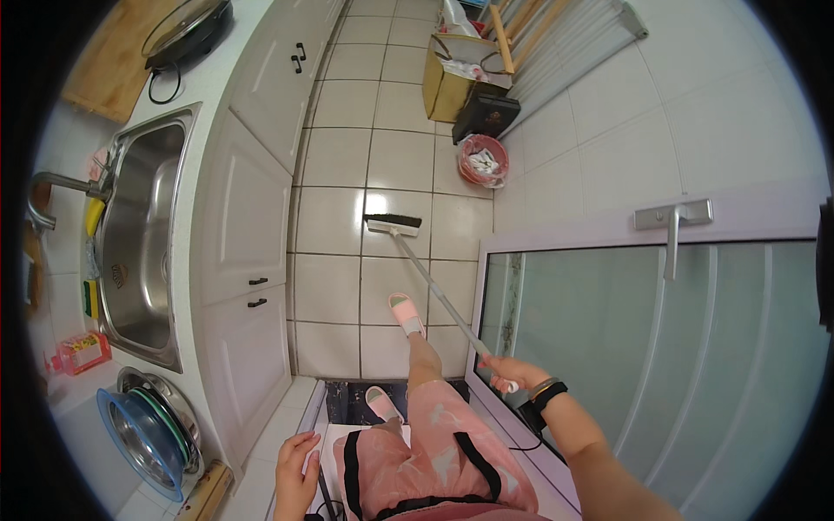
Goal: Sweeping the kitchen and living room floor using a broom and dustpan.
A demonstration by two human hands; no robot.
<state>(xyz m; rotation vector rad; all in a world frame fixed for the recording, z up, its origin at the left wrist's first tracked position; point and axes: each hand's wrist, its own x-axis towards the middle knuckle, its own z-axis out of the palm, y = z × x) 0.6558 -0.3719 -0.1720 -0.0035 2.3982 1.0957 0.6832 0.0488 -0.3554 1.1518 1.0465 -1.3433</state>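
My right hand point(511, 372) is closed around the upper end of the grey handle of a push broom point(443, 296). The handle slants away to the upper left, down to a white broom head with dark bristles point(393, 223) on the tiled floor. My left hand point(298, 475) is at the lower left beside my thigh, fingers slightly bent and apart, holding nothing. One foot in a pink slipper point(405, 311) stands on the tiles behind the broom head; the other slipper point(383, 404) is on the dark doorway threshold point(345, 397).
White cabinets point(244, 215) with a steel sink point(140, 241) line the left. At right a frosted-glass door point(586, 325) stands beside me. Farther ahead are a lined pink waste bin point(483, 161), a black box point(485, 116), a yellow bag point(443, 88) and wooden legs point(502, 39).
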